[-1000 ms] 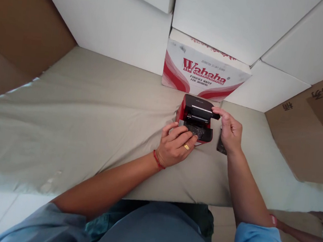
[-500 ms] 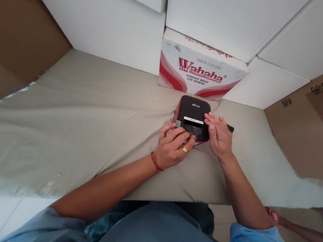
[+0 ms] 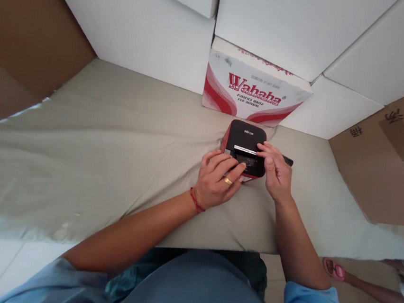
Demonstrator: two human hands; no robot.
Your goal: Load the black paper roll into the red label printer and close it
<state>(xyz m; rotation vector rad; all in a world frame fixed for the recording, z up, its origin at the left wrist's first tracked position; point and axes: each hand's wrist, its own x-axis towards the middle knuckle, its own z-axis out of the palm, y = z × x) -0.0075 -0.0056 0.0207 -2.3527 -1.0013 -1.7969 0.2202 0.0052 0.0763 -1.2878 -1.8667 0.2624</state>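
One long counter (image 3: 91,150), draped in a pale, creased cloth, runs across in front of us. At its back stands a white cardboard box printed with red waves and "Wahaha" (image 3: 254,92). Just on our side of that box sits a black-topped, red-sided boxy device with rounded corners (image 3: 248,132), its lid lying down; as far as we can judge, its longer axis points away from us, toward the printed box.

Neither of our hands is nearer to it, for both touch it. It lies ahead and to the right of our left hand (image 3: 219,177), whose bent fingers rest over the front left edge; we cannot tell whether the thumb pinches anything. It lies to the left of our right hand (image 3: 278,173), whose fingers are outstretched, fingertips against the lid's right side, gripping nothing. Beyond that hand, a flat dark object (image 3: 288,161) pokes out, mostly hidden. Smallest, a thin white label strip (image 3: 245,150) crosses the lid between our two hands' fingertips.
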